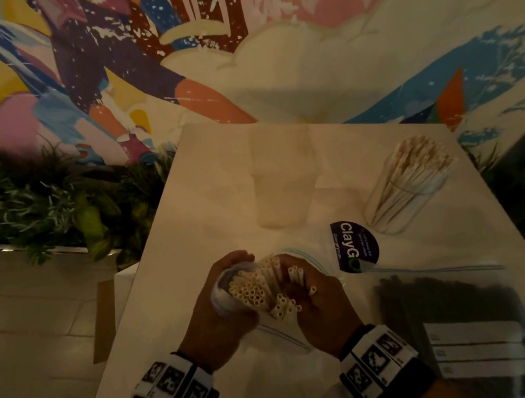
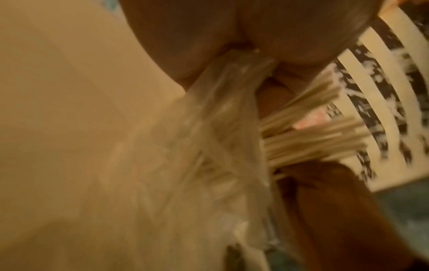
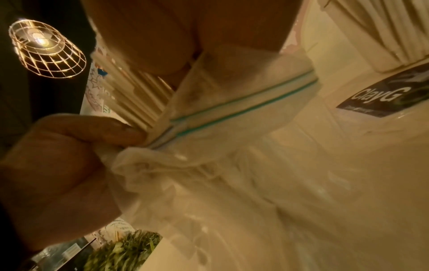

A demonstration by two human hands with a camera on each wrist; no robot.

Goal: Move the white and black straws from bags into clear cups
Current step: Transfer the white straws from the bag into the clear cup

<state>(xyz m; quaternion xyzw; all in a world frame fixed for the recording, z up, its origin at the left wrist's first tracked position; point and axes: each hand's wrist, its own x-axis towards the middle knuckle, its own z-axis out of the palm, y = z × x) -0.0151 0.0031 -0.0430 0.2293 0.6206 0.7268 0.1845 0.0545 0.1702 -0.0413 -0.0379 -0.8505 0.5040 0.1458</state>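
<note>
You've got the white straws (image 1: 262, 291) bunched between both hands, low and central over the table!

Pale hollow tubes, open ends fanned up at you, shafts rising out of the crumpled clear zip bag (image 1: 281, 329) with its teal seal strip. Your left hand (image 1: 219, 313) curls round the bundle and bag at nine o'clock; your right hand (image 1: 321, 307) wraps fingers round straws and plastic at three. At twelve o'clock an empty clear cup (image 1: 281, 182) stands; at two o'clock a second cup (image 1: 405, 188) already packed with white straws. At four o'clock the bag of black straws (image 1: 446, 307) lies flat. A dark round ClayGo sticker (image 1: 355, 245) sits on the white table (image 1: 172, 248). Beyond it, a colourful mural (image 1: 226, 31), green plants (image 1: 29, 203) at ten o'clock, dim warm light.
</note>
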